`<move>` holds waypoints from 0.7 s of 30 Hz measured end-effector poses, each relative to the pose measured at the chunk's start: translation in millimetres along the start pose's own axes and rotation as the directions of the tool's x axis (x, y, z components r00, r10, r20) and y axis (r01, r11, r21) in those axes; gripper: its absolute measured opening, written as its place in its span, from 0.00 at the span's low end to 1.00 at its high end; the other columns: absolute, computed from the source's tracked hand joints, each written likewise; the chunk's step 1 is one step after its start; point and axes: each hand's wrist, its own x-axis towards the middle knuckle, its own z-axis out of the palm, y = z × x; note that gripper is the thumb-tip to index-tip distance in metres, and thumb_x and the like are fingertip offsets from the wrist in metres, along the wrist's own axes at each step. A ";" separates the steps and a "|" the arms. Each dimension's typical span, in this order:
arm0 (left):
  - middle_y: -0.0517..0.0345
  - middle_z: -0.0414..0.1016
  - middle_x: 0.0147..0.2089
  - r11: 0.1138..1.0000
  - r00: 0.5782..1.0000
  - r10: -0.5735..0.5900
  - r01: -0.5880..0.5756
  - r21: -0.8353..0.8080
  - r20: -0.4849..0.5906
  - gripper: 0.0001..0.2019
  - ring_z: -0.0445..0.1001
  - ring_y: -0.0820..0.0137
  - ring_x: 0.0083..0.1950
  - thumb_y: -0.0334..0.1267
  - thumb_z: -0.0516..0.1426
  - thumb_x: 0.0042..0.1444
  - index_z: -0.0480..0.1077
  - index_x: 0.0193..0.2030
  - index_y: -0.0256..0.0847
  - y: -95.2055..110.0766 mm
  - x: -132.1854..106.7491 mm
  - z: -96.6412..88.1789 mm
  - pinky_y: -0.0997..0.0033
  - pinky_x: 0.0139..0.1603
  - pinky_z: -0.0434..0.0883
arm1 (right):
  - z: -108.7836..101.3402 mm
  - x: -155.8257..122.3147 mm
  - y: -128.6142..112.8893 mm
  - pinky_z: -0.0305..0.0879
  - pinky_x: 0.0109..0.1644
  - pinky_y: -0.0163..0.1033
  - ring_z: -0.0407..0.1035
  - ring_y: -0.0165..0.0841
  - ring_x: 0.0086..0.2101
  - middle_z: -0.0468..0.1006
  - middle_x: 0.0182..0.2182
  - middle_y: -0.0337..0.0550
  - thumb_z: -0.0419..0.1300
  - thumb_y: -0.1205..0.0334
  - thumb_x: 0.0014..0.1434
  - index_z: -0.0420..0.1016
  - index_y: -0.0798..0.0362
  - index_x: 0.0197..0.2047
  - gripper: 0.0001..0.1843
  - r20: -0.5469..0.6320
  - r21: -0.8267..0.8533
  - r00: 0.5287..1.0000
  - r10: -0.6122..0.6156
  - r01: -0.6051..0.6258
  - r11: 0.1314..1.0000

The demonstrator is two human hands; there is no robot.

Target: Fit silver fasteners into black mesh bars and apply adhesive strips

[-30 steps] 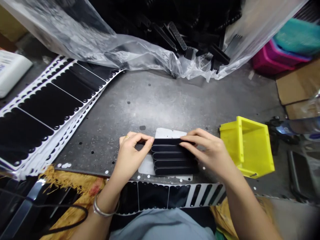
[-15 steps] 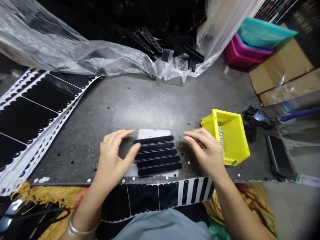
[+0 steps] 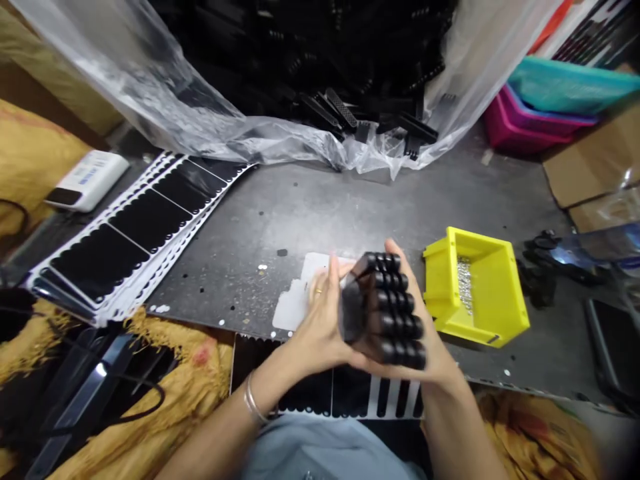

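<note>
Black strips (image 3: 383, 310) stacked, held between left hand (image 3: 320, 327) and right hand (image 3: 420, 363), fingers closed around stack; yellow bin (image 3: 475, 287) just beside; white box (image 3: 87, 180), label too small to read.

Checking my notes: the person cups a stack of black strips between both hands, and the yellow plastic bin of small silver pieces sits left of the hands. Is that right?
No: the head view shows the yellow plastic bin to the right of the hands. The rest stands: the left hand and right hand cup the stack of black strips.
</note>
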 end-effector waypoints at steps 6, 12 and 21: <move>0.31 0.23 0.82 0.931 0.969 -0.243 0.221 0.289 0.040 0.82 0.28 0.33 0.81 0.76 0.67 0.36 0.11 0.76 0.45 -36.6 -38.7 -63.3 0.25 0.75 0.36 | 23.4 46.8 -0.3 0.40 0.77 0.69 0.53 0.57 0.71 0.60 0.71 0.61 0.75 0.44 0.51 0.36 0.50 0.80 0.69 0.271 -0.323 0.959 -0.085 0.174 0.930; 0.31 0.26 0.82 0.941 0.973 -0.225 0.204 0.272 0.049 0.80 0.31 0.38 0.82 0.77 0.65 0.38 0.12 0.77 0.43 -39.4 -37.3 -47.2 0.30 0.77 0.39 | 30.9 13.4 27.7 0.41 0.76 0.70 0.34 0.52 0.76 0.33 0.79 0.50 0.58 0.34 0.66 0.23 0.41 0.79 0.56 0.098 -0.162 0.977 0.188 -0.171 0.972; 0.38 0.55 0.76 0.951 0.983 -0.175 0.182 0.250 -0.050 0.49 0.58 0.47 0.76 0.59 0.63 0.60 0.43 0.79 0.46 -14.2 -65.3 -62.2 0.43 0.73 0.62 | 3.7 -37.1 17.1 0.62 0.70 0.59 0.63 0.44 0.67 0.69 0.68 0.48 0.51 0.52 0.75 0.59 0.41 0.73 0.26 -0.131 -0.073 0.958 0.254 -0.265 0.962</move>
